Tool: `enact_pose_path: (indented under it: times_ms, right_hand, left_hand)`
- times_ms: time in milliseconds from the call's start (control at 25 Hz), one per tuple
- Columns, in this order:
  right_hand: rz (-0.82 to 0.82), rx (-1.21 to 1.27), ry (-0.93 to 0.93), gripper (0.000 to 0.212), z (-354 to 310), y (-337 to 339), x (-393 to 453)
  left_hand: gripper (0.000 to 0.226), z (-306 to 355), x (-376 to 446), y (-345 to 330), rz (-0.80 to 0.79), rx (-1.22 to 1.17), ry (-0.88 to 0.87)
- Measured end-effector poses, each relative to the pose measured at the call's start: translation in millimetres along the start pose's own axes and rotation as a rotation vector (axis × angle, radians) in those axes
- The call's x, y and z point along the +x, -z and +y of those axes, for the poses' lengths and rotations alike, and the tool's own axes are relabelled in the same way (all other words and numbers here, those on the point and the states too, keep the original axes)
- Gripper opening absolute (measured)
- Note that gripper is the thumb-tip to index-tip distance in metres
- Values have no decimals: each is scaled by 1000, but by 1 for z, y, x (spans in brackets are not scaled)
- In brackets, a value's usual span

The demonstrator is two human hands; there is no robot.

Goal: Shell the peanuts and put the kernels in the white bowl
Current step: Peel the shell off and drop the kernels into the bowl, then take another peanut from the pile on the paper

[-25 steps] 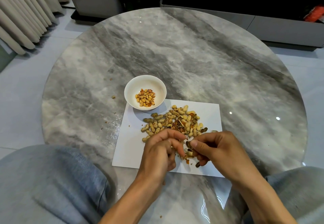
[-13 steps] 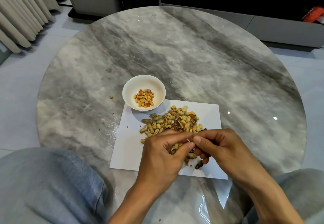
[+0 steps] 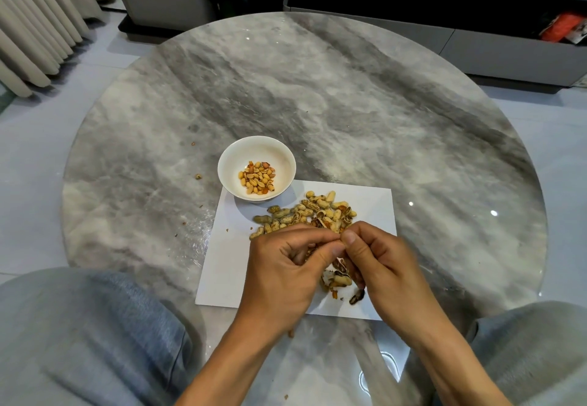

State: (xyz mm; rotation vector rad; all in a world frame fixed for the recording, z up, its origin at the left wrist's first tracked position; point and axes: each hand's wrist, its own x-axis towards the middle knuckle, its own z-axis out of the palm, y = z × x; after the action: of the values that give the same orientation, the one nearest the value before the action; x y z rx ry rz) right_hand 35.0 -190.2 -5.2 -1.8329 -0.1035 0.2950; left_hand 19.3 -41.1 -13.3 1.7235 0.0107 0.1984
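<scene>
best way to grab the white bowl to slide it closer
Probably grip the white bowl at its left rim, coming from the left over bare table. The rim is open and thin enough to pinch there; the peanut pile and paper sheet crowd its right and near sides.

L hand (image 3: 286, 266) + R hand (image 3: 381, 266) pinch shell | kernels (image 3: 257, 177) in white bowl (image 3: 228, 164)

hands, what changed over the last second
The left hand and right hand closed together until the thumbs meet, pinching something small that I cannot make out. The bowl, peanut pile and paper stayed put.
</scene>
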Motion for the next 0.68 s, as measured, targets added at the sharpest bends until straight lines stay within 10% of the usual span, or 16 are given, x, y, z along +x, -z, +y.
enact_pose_path:
  times_ms: [240, 680]
  right_hand:
    - [158, 200, -353, 18, 2, -8, 2]
    - [166, 1021, -667, 25, -8, -14, 0]
  left_hand:
    - [14, 3, 0, -8, 106, -297, 481]
    - [18, 3, -4, -12, 103, -93, 390]
